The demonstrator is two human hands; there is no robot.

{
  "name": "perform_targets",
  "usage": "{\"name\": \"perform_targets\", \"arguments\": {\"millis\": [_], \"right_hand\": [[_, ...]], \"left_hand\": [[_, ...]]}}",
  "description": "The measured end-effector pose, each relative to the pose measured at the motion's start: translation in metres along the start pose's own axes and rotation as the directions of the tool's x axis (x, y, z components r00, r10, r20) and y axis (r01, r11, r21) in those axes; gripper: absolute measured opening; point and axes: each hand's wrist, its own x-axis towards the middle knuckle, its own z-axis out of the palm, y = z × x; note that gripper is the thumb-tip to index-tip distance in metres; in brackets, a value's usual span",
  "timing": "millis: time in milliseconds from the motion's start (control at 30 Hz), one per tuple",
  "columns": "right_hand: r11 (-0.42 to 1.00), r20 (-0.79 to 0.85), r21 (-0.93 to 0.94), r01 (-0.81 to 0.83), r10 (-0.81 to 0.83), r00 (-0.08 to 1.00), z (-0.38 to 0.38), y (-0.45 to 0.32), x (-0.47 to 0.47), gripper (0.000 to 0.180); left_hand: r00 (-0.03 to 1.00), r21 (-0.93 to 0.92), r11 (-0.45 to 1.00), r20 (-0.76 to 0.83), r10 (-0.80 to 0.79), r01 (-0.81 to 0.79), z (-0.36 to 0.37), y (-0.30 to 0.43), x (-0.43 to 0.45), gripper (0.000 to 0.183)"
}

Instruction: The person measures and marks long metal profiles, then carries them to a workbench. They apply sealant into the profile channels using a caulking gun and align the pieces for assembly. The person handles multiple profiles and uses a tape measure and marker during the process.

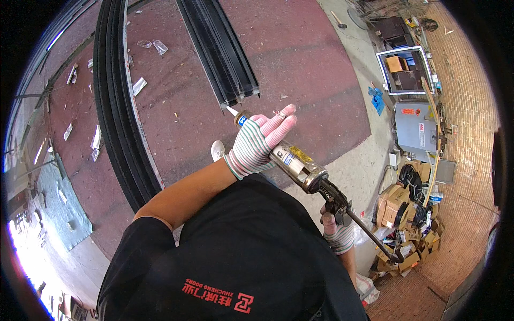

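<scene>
A caulking gun (299, 166) slants across in front of my body, loaded with a labelled sealant cartridge (241, 120). My right hand (338, 232), in a striped knit glove, grips its handle and trigger (336, 208). Wrapped over the barrel's front part is my left hand (253, 148), gloved alike, with two fingers stretched out and their tips bearing a pale smear. The white nozzle (231, 111) reaches the near left corner of a black metal profile (225, 52); whether it touches cannot be told. My left thumb is hidden.
More long black profiles (116, 100) run along my left. Plastic scraps (160, 47) litter the dark red floor covering (305, 72). To the right stand a grey cabinet (415, 124), a white-edged frame (405, 92), cardboard boxes (391, 204) and a heap of torn cartons (421, 244).
</scene>
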Motion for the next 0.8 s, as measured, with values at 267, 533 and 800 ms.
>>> {"name": "perform_targets", "arguments": {"millis": [267, 533, 800], "right_hand": [[0.963, -0.136, -0.262, 0.067, -0.106, 0.985, 0.010, -0.006, -0.004, 0.029], [0.967, -0.169, -0.249, 0.062, -0.106, 0.980, 0.018, -0.010, -0.002, 0.052], [0.997, -0.161, -0.077, -0.006, -0.006, 0.987, 0.017, 0.014, -0.003, 0.047]], "left_hand": [[0.998, -0.042, 0.999, 0.059, 0.020, -0.017, -0.003, -0.001, 0.002, 0.084], [0.998, -0.066, 0.996, -0.008, 0.057, -0.057, 0.009, -0.012, 0.005, 0.092], [0.998, -0.050, 0.998, 0.052, 0.046, -0.044, 0.011, -0.014, 0.003, 0.096]]}}
